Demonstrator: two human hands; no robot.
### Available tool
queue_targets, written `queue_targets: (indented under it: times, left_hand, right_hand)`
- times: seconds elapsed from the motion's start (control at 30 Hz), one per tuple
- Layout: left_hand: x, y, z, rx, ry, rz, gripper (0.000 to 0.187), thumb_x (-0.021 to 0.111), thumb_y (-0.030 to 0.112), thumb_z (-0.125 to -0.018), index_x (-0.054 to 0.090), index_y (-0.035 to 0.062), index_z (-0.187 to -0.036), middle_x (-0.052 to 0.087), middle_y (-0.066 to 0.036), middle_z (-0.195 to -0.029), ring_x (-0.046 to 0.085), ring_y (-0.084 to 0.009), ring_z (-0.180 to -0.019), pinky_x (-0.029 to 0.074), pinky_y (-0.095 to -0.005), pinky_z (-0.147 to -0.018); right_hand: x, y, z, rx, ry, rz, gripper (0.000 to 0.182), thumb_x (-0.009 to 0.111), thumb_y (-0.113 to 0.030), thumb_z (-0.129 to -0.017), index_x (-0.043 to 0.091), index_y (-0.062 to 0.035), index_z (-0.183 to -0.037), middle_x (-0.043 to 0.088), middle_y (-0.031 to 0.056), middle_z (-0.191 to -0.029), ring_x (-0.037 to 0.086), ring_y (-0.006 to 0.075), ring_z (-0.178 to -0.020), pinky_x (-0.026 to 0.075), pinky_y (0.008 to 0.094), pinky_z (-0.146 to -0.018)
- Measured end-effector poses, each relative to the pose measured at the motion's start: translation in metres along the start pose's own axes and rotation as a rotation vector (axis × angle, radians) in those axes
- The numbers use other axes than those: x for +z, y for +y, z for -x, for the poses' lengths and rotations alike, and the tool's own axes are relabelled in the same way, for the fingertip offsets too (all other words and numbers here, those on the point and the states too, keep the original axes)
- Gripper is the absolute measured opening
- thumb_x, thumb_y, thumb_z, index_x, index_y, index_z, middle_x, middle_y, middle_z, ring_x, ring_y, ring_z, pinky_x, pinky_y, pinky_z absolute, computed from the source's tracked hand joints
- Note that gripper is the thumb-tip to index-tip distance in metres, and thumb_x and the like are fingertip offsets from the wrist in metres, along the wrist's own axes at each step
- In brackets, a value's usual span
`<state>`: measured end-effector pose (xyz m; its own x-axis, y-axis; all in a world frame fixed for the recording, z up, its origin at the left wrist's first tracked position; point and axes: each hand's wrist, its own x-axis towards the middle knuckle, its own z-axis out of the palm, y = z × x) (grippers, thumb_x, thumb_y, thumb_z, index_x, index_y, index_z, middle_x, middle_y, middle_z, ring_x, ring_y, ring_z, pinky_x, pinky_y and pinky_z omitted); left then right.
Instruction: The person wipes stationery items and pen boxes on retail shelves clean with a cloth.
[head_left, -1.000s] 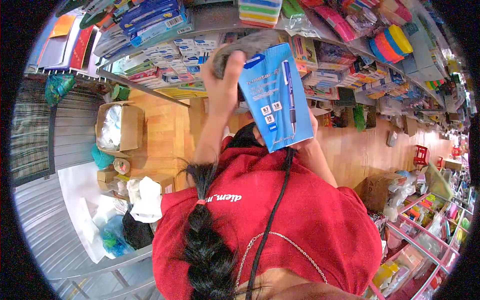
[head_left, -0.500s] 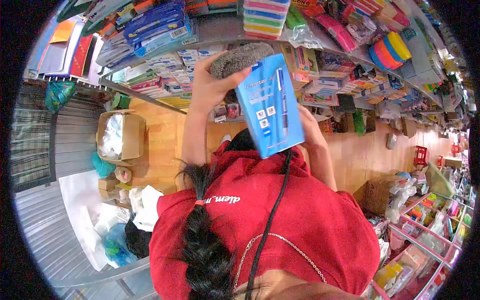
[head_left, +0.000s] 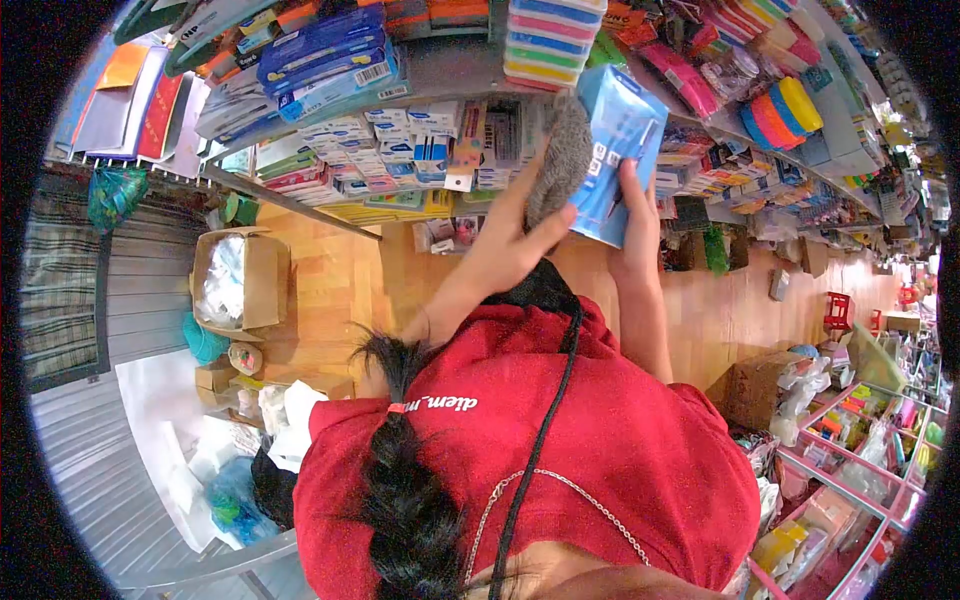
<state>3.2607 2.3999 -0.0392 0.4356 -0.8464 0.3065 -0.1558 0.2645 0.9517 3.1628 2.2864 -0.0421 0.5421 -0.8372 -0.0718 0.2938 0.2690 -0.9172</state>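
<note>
Up against the crowded grey metal shelf [head_left: 440, 70], a person in a red shirt [head_left: 620, 440] holds a tall blue cardboard pen box [head_left: 622, 150] at a tilt, its top edge touching the shelf lip. The right hand [head_left: 637, 215] is on the lower right side of that box, its fingers [head_left: 628, 180] clamped on the front face and gripping it. Just left of the box, and pressed against its side, is a grey fuzzy cleaning pad [head_left: 560, 160]. The left hand [head_left: 505, 245] cups it from below, with the thumb and fingers closed around it.

Above the box sits a stack of pastel-coloured flat packs [head_left: 545, 40]. To its left run rows of small white-and-blue stationery cartons [head_left: 400, 125], and farther left and higher are long blue packets [head_left: 320, 55]. Below the box a black braid [head_left: 400, 480] and a thin black cord [head_left: 540, 430] lie over the shirt. Well to the lower left of the box an open brown cardboard carton [head_left: 240, 280] stands on the wooden floor [head_left: 330, 290].
</note>
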Motion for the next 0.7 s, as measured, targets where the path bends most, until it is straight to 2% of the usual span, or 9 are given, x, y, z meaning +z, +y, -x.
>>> queue_targets:
  times: [0.03, 0.13, 0.2, 0.27, 0.3, 0.37, 0.4, 0.5, 0.7]
  left_hand:
    - [0.001, -0.002, 0.004, -0.041, -0.049, 0.031, 0.060, 0.046, 0.022, -0.087, 0.018, -0.0008, -0.134, 0.024, -0.017, -0.137, 0.021, -0.0245, -0.128, 0.014, -0.0319, -0.104]
    - [-0.008, 0.005, -0.019, 0.249, 0.098, -0.085, 0.058, 0.042, 0.027, -0.089, 0.020, -0.0025, -0.133, 0.027, -0.018, -0.136, 0.023, -0.0258, -0.127, 0.015, -0.0318, -0.103]
    - [-0.028, 0.011, -0.035, -0.128, 0.107, 0.057, 0.053, 0.039, 0.028, -0.090, 0.025, -0.0026, -0.131, 0.030, -0.018, -0.134, 0.026, -0.0253, -0.126, 0.017, -0.0313, -0.103]
    - [-0.048, 0.034, -0.055, -0.242, 0.056, 0.152, 0.051, 0.038, 0.027, -0.090, 0.027, -0.0026, -0.130, 0.031, -0.018, -0.133, 0.027, -0.0251, -0.126, 0.017, -0.0309, -0.103]
    - [-0.045, 0.034, -0.052, -0.253, 0.050, 0.151, 0.049, 0.039, 0.024, -0.089, 0.030, -0.0037, -0.129, 0.032, -0.019, -0.133, 0.028, -0.0246, -0.125, 0.018, -0.0304, -0.102]
    - [-0.020, 0.023, -0.027, -0.060, 0.128, -0.009, 0.050, 0.040, 0.023, -0.089, 0.030, -0.0045, -0.129, 0.032, -0.019, -0.133, 0.028, -0.0244, -0.125, 0.018, -0.0302, -0.102]
    - [-0.007, 0.014, -0.010, 0.032, 0.164, -0.088, 0.050, 0.040, 0.023, -0.089, 0.030, -0.0049, -0.129, 0.032, -0.019, -0.133, 0.028, -0.0243, -0.125, 0.018, -0.0301, -0.102]
    - [0.010, -0.001, 0.018, -0.003, 0.130, 0.038, 0.050, 0.041, 0.024, -0.089, 0.031, -0.0061, -0.128, 0.035, -0.019, -0.131, 0.030, -0.0247, -0.124, 0.019, -0.0307, -0.102]
    - [-0.040, 0.016, -0.041, -0.169, 0.190, 0.167, 0.043, 0.043, 0.031, -0.089, 0.047, -0.0034, -0.114, 0.052, -0.013, -0.112, 0.048, -0.0187, -0.102, 0.035, -0.0298, -0.090]
  right_hand:
    - [-0.002, -0.002, 0.002, 0.019, -0.004, 0.017, 0.056, 0.051, -0.030, -0.086, 0.028, -0.0036, -0.130, 0.044, 0.0074, -0.119, 0.046, 0.0156, -0.104, 0.035, 0.0273, -0.090]
    - [0.008, -0.001, 0.018, 0.095, -0.130, 0.184, 0.060, 0.052, -0.030, -0.085, 0.026, -0.0034, -0.132, 0.043, 0.0077, -0.121, 0.044, 0.0163, -0.106, 0.034, 0.0282, -0.092]
    - [0.025, 0.001, 0.038, 0.053, -0.224, 0.312, 0.069, 0.052, -0.028, -0.085, 0.013, -0.0038, -0.136, 0.031, 0.0112, -0.132, 0.030, 0.0184, -0.121, 0.023, 0.0291, -0.100]
    - [0.026, 0.016, 0.040, 0.050, -0.287, 0.243, 0.070, 0.051, -0.026, -0.085, 0.010, -0.0039, -0.137, 0.026, 0.0116, -0.135, 0.025, 0.0187, -0.124, 0.018, 0.0294, -0.102]
    - [0.023, 0.019, 0.036, 0.045, -0.229, 0.243, 0.070, 0.051, -0.026, -0.085, 0.010, -0.0044, -0.137, 0.026, 0.0114, -0.135, 0.026, 0.0187, -0.123, 0.019, 0.0294, -0.102]
    - [0.015, 0.019, 0.021, 0.028, -0.112, 0.241, 0.069, 0.051, -0.025, -0.086, 0.010, -0.0052, -0.137, 0.027, 0.0111, -0.135, 0.028, 0.0188, -0.122, 0.021, 0.0295, -0.101]
    - [0.024, -0.001, 0.021, 0.002, -0.048, 0.078, 0.066, 0.050, -0.024, -0.087, 0.012, -0.0069, -0.137, 0.029, 0.0106, -0.133, 0.033, 0.0189, -0.119, 0.026, 0.0297, -0.099]
    - [0.007, 0.001, 0.005, -0.157, 0.031, 0.120, 0.063, 0.049, -0.022, -0.088, 0.012, -0.0077, -0.137, 0.037, 0.0085, -0.127, 0.041, 0.0175, -0.109, 0.033, 0.0289, -0.093]
    - [0.026, 0.010, 0.037, -0.017, -0.241, 0.320, 0.067, 0.050, -0.021, -0.087, 0.009, -0.0076, -0.137, 0.028, 0.0097, -0.133, 0.032, 0.0180, -0.118, 0.025, 0.0296, -0.099]
